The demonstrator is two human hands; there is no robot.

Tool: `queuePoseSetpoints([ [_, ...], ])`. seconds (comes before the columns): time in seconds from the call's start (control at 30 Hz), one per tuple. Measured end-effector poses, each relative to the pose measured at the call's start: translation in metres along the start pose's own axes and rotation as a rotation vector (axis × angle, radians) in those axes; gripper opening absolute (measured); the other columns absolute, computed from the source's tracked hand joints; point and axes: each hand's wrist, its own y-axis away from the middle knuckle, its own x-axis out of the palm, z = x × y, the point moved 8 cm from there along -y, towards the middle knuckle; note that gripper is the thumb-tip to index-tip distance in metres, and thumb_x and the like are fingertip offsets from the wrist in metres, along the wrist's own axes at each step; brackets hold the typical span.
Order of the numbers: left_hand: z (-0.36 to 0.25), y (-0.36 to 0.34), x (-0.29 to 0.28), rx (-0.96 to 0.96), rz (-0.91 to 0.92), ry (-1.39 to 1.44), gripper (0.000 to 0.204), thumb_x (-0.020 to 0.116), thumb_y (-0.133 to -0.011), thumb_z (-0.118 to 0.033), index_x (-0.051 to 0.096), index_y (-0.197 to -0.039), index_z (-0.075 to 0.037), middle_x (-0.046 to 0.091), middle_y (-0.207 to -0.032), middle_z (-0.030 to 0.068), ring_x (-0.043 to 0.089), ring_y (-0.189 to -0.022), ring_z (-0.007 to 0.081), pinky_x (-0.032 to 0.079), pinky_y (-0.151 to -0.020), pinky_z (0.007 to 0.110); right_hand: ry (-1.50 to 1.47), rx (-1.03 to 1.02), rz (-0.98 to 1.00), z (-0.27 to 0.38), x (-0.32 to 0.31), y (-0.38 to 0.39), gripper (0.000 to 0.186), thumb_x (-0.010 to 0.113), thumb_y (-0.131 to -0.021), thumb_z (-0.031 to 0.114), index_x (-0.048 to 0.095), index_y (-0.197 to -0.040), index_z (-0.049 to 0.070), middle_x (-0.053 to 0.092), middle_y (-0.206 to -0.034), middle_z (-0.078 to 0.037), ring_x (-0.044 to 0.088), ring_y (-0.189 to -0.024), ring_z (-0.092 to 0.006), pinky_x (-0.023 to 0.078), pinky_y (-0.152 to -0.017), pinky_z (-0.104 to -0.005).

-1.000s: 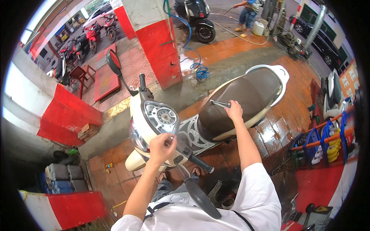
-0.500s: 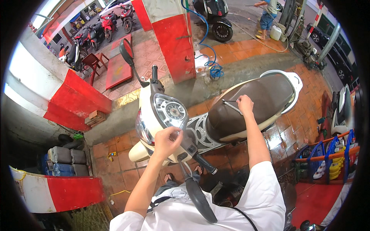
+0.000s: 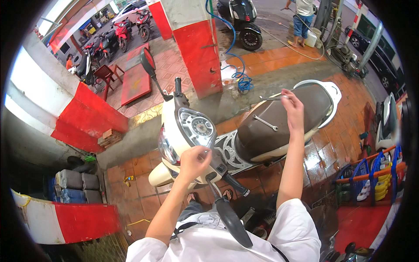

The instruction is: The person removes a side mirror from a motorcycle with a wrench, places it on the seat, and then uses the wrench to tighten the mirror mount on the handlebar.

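Note:
My right hand is raised above the seat, fingers closed on one end of a slim metal tool that points left; its exact kind is blurred. A silver wrench lies slantwise on the brown seat of a cream scooter, below and left of that hand. Over the handlebar cover, close to the round dashboard, my left hand has its thumb and fingers pinched together. Whatever it may hold is too small to make out.
Mirrors stick up from the handlebar, one in front of my chest. A red-and-white pillar and a coiled blue hose stand beyond the scooter. A person is at the back. A rack is at right.
My right hand has lifted off the seat with the slim metal tool, leaving the wrench lying there. My left hand stays pinched near the dashboard. The view has shifted slightly.

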Motion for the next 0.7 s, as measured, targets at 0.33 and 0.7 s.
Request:
queuePoseSetpoints([
  [0.33,0.018,0.007,0.005,0.07,-0.013,0.231,0.005,0.07,-0.082,-0.002,0.068,-0.086,0.002,0.063,-0.068,0.0042,0.055,-0.06,0.0074,0.044,-0.057,0.023,-1.616,0.291,-0.144,0.02,-0.036,0.177,0.026,0.042,-0.105,0.026,0.053,-0.118,0.006,0.032,-0.064,0.005,0.03,-0.046,-0.0046,0.027,-0.043,-0.0204],
  [0.7,0.061,0.036,0.01,0.054,0.498,0.568,0.007,0.063,-0.094,-0.005,0.064,-0.093,0.001,0.061,-0.078,-0.0008,0.055,-0.069,0.0048,0.043,-0.063,0.02,-1.682,0.299,-0.483,0.025,0.038,0.446,0.036,0.044,-0.102,0.027,0.054,-0.122,-0.002,0.033,-0.061,0.004,0.03,-0.045,-0.0058,0.029,-0.043,-0.0216],
])
